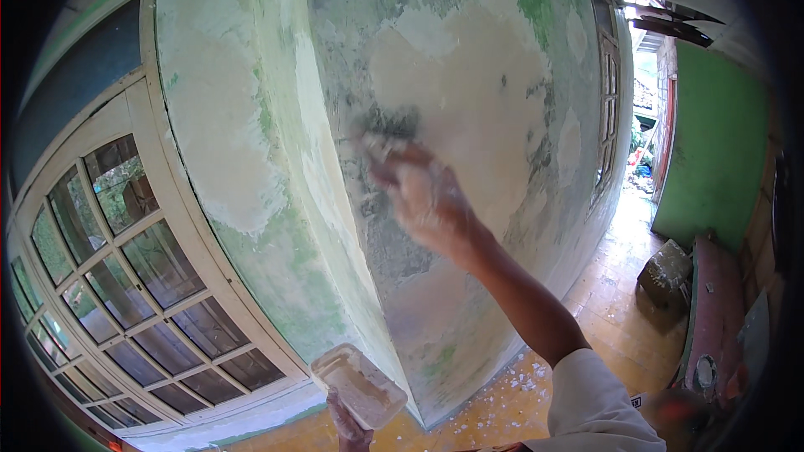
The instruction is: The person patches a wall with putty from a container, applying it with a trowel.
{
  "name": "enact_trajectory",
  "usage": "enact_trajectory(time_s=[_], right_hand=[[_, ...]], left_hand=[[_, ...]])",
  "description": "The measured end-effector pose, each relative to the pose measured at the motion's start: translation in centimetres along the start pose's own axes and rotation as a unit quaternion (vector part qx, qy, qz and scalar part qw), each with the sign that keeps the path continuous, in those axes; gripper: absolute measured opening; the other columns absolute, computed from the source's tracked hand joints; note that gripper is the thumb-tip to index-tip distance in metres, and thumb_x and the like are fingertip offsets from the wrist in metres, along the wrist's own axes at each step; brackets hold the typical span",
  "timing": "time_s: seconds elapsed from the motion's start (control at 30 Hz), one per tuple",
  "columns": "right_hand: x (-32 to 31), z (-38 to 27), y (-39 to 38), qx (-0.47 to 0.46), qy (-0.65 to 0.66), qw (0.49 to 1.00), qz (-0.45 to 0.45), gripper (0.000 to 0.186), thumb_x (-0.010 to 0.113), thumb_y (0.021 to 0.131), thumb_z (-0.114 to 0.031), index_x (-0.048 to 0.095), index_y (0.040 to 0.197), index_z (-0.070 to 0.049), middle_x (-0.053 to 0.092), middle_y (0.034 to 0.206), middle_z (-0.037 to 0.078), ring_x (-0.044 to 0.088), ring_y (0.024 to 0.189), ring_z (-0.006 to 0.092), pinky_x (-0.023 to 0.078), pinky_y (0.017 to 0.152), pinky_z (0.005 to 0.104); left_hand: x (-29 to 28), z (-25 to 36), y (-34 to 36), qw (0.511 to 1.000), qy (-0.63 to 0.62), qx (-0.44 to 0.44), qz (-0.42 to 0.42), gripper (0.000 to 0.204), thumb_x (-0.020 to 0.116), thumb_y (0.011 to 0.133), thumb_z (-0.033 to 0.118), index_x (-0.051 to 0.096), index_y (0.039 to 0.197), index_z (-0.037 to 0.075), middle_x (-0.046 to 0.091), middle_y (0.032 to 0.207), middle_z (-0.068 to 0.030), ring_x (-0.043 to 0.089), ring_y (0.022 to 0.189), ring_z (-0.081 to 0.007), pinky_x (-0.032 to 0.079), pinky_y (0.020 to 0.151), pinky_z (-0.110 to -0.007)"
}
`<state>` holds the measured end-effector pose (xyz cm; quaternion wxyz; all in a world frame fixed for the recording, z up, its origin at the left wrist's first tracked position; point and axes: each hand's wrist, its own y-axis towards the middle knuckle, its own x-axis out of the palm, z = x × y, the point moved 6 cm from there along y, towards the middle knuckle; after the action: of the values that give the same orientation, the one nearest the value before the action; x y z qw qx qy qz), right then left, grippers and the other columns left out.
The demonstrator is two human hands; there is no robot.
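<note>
Right hand pressing a blurred tool, grip closed, against patched wall; left hand cupping plaster tub below. Smoothing underway.

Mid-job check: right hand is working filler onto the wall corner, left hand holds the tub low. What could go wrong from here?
1. The left hand holds the plastic tub tilted, out of the line of sight; filler may spill onto the tiled floor.
2. The right hand and its tool are motion-blurred; a fast stroke could gouge the patched wall.
3. Flakes litter the floor: possibly a slip hazard.
</note>
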<state>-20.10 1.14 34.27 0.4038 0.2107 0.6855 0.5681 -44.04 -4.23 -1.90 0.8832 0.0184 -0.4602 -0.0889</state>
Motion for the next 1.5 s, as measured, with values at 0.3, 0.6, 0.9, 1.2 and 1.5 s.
enact_trajectory(time_s=[0.3,0.6,0.9,1.2,1.5], right_hand=[[-9.3,14.2,9.4,0.192,-0.169,0.945,0.203,0.027,0.062,0.091,-0.023,0.064,0.114,-0.009,0.067,0.080,0.014,0.067,0.067,0.0289,0.054,0.065,0.0446],[0.4,0.7,5.0,-0.014,-0.087,0.995,0.041,0.030,0.061,0.086,-0.009,0.063,0.116,-0.006,0.063,0.101,0.019,0.060,0.100,0.0330,0.051,0.077,0.0455],[-9.5,12.1,13.6,0.176,-0.136,0.963,0.155,0.023,0.061,0.087,-0.015,0.066,0.107,-0.005,0.068,0.084,0.016,0.064,0.065,0.0324,0.055,0.063,0.0408],[-2.4,-0.3,9.8,-0.005,0.019,0.998,0.065,0.029,0.057,0.087,-0.010,0.065,0.115,-0.005,0.068,0.105,0.015,0.065,0.094,0.0337,0.052,0.082,0.0446],[-9.0,13.0,16.5,-0.002,-0.184,0.967,0.175,0.011,0.059,0.087,-0.015,0.065,0.095,-0.011,0.065,0.083,0.011,0.064,0.073,0.0291,0.050,0.064,0.0405]], left_hand=[[0.7,2.9,-2.6,0.999,0.032,0.035,0.027,0.069,0.052,0.093,0.055,0.039,0.145,0.011,0.053,0.132,-0.0117,0.058,0.115,-0.0307,0.054,0.091,-0.050],[0.9,3.2,-3.5,0.999,0.028,0.021,0.018,0.068,0.051,0.093,0.055,0.039,0.145,0.011,0.053,0.132,-0.0115,0.057,0.116,-0.0300,0.053,0.094,-0.047],[1.9,2.0,-4.6,1.000,0.026,-0.003,-0.001,0.071,0.053,0.092,0.057,0.041,0.144,0.011,0.055,0.130,-0.0114,0.058,0.115,-0.0323,0.052,0.094,-0.052],[2.9,-0.8,-4.0,0.999,0.034,-0.004,0.003,0.071,0.052,0.092,0.057,0.041,0.144,0.010,0.055,0.129,-0.0115,0.058,0.114,-0.0321,0.052,0.094,-0.052],[7.0,-7.3,-2.6,0.999,0.039,0.007,0.002,0.071,0.051,0.093,0.057,0.041,0.144,0.010,0.056,0.129,-0.0117,0.058,0.114,-0.0318,0.052,0.094,-0.051]])
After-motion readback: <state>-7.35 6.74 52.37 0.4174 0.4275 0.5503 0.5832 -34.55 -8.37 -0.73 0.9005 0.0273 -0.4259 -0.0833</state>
